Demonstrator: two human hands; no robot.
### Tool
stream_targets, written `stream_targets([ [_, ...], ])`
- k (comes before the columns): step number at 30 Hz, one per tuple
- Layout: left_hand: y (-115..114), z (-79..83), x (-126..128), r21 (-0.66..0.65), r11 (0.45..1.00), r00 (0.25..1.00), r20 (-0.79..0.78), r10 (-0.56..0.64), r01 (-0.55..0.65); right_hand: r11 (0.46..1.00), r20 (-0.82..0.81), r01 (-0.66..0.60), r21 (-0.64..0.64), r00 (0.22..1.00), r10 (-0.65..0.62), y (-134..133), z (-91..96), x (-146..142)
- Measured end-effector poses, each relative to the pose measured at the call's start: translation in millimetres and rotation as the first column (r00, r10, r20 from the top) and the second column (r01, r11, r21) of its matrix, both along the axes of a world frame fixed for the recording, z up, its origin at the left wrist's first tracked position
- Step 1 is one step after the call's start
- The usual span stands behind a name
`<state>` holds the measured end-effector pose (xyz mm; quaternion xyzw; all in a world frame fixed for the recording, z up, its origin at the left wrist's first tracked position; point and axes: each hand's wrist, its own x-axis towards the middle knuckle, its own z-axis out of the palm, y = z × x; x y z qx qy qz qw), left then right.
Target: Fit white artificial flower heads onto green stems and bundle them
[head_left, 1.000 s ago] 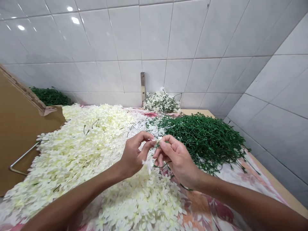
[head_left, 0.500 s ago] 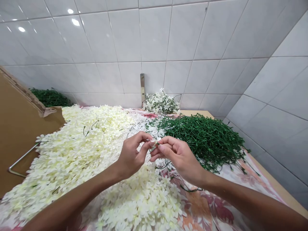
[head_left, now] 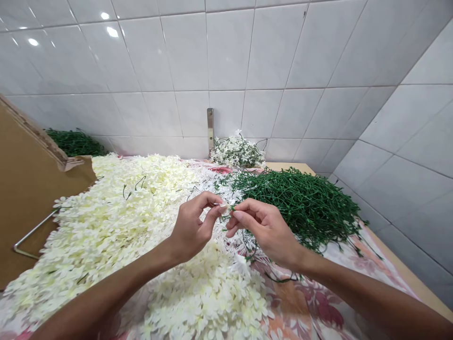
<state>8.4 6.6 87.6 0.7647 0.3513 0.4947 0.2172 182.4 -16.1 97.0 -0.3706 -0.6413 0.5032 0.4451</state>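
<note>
My left hand (head_left: 194,226) and my right hand (head_left: 264,227) meet above the table's middle, fingertips pinched together. Between them sits a small white flower (head_left: 226,204), held by my left thumb and forefinger. My right hand pinches a thin green stem (head_left: 247,245) that trails down below it with small flowers on it. A large heap of loose cream-white flowers (head_left: 116,226) lies under and left of my hands. A pile of bare green stems (head_left: 300,203) lies just right of my right hand.
A bunch of finished flowered stems (head_left: 236,150) rests against the tiled wall at the back. A cardboard box (head_left: 28,189) stands at the left, with more green stems (head_left: 76,141) behind it. A floral cloth (head_left: 318,293) covers the table; tiled walls close in on the back and right.
My hands have stayed together, shifting slightly up. The flowered stem hanging from my right hand has dropped lower onto the flower heap.
</note>
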Motion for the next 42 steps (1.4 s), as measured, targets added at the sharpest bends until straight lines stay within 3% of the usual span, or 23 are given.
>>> stream_targets([
  [5, 0, 2.8, -1, -0.022, 0.999, 0.999, -0.035, -0.028, 0.028, 1.000, 0.028, -0.009, 0.027, 1.000, 0.009, -1, -1.4, 1],
  [14, 6, 12.7, -6, -0.230, 0.969, 0.990, -0.083, -0.115, 0.093, 0.998, 0.069, 0.025, 0.061, 0.997, -0.029, 3, -3.2, 2],
  [20, 8, 13.8, -9, -0.253, 0.962, 0.984, -0.112, -0.139, 0.107, 0.992, 0.122, 0.010, 0.122, 0.992, -0.025, 7, -8.8, 5],
  [24, 8, 13.0, -8, -0.227, 0.969, 0.981, -0.137, -0.134, 0.100, 0.991, 0.131, -0.016, 0.130, 0.991, -0.001, 6, -8.8, 5],
  [32, 5, 18.5, -10, -0.039, 0.998, 0.922, -0.383, -0.062, 0.051, 0.973, 0.270, -0.014, 0.232, 0.961, -0.050, 7, -3.9, 7],
  [38, 1, 25.8, -13, -0.093, 0.992, 0.848, -0.517, -0.117, 0.080, 0.949, 0.333, -0.021, 0.314, 0.939, -0.089, 5, -3.3, 7],
  [42, 1, 25.8, -15, -0.063, 0.989, 0.861, -0.487, -0.147, 0.133, 0.949, 0.346, -0.012, 0.315, 0.933, -0.103, 4, -2.6, 6],
])
